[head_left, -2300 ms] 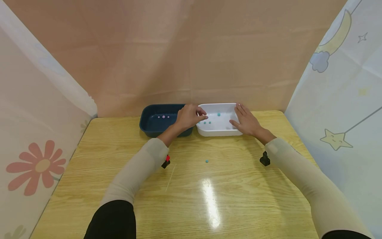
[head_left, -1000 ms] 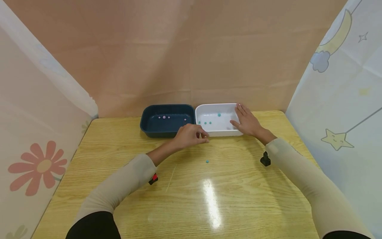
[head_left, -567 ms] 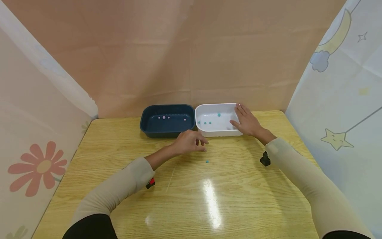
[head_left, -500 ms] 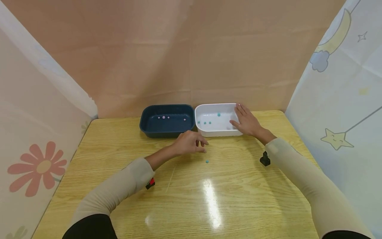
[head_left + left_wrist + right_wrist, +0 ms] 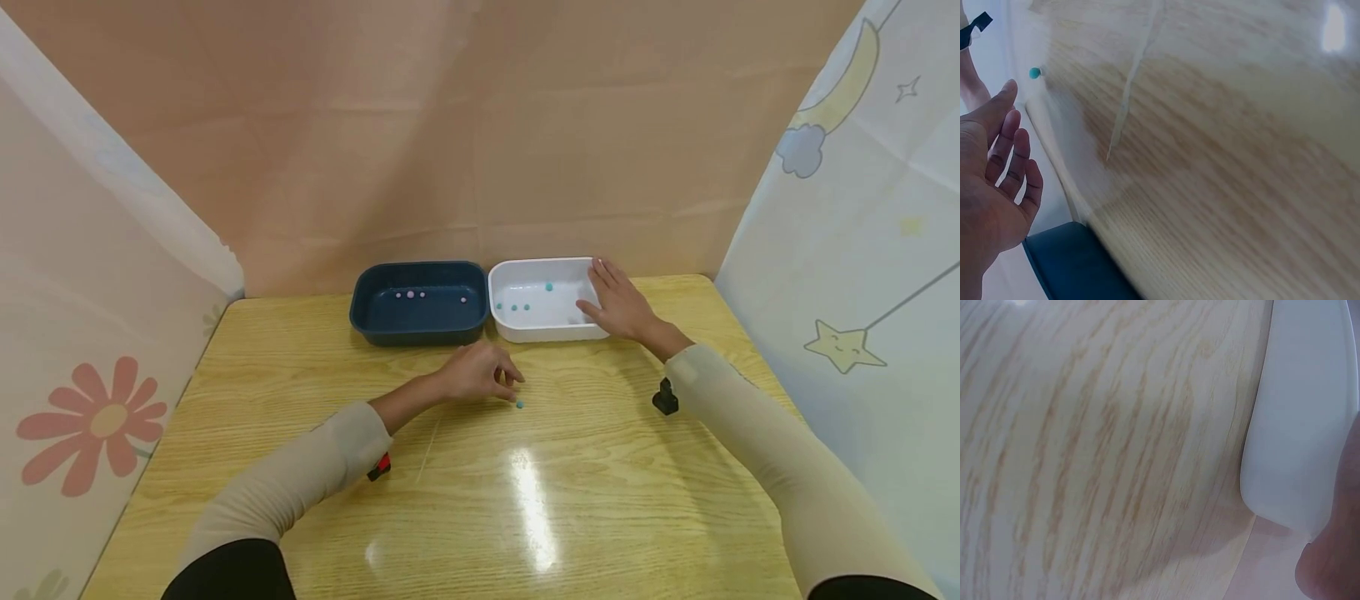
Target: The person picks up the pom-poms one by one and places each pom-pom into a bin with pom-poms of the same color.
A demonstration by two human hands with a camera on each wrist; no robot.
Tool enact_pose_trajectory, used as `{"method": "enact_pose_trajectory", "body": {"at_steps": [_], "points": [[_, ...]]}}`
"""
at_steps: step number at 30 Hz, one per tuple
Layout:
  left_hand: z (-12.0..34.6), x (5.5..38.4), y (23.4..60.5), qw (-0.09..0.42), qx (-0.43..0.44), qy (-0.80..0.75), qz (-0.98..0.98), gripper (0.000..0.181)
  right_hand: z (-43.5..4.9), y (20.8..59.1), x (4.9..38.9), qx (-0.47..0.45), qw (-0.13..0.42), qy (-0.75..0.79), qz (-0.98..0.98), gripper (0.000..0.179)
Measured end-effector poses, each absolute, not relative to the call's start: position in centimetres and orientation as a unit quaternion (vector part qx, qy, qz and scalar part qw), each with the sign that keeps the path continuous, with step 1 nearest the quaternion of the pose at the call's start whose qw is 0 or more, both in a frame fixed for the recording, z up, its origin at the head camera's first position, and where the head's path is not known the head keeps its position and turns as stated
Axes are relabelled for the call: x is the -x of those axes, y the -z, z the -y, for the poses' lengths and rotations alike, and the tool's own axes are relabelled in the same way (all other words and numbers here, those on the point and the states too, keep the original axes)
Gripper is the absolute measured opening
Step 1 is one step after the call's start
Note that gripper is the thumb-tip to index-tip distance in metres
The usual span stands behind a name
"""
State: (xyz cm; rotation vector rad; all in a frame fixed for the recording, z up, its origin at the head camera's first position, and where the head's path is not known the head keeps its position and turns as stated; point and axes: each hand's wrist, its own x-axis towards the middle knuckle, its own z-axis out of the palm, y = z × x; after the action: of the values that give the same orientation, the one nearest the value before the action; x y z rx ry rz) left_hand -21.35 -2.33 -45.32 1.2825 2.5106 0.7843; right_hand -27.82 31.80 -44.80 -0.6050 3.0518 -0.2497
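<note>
A small turquoise bead (image 5: 520, 405) lies on the wooden table. My left hand (image 5: 480, 372) is right beside it, fingers loosely bent and nothing held between them. The left wrist view shows a slight gap between that bead (image 5: 1035, 72) and the thumb. At the back stands a white tray (image 5: 551, 334) with several turquoise beads (image 5: 527, 307) inside. My right hand (image 5: 622, 307) rests over its right end with straight fingers, the thumb reaching inside. In the right wrist view, only part of the right hand (image 5: 1335, 565) shows, against the white tray's corner.
A dark blue tray (image 5: 416, 335), holding several pink beads (image 5: 410, 294), stands directly left of the white one. Both are near the table's (image 5: 600, 483) back edge, before a brown cloth backdrop (image 5: 360, 167). Printed cloth panels (image 5: 847, 250) flank the table.
A pink bead appeared at the right in the dark blue tray as my left hand left the trays. That hand came down toward the turquoise bead. My right hand stayed put.
</note>
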Motion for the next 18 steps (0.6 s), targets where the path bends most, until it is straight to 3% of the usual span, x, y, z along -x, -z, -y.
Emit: {"method": "enact_pose_trajectory", "body": {"at_steps": [18], "points": [[1.9,20.8,46.4,0.141,-0.433,-0.255,-0.853,0.023,-31.7,44.7,27.7,0.193,0.01,0.084,-0.978,0.082]]}}
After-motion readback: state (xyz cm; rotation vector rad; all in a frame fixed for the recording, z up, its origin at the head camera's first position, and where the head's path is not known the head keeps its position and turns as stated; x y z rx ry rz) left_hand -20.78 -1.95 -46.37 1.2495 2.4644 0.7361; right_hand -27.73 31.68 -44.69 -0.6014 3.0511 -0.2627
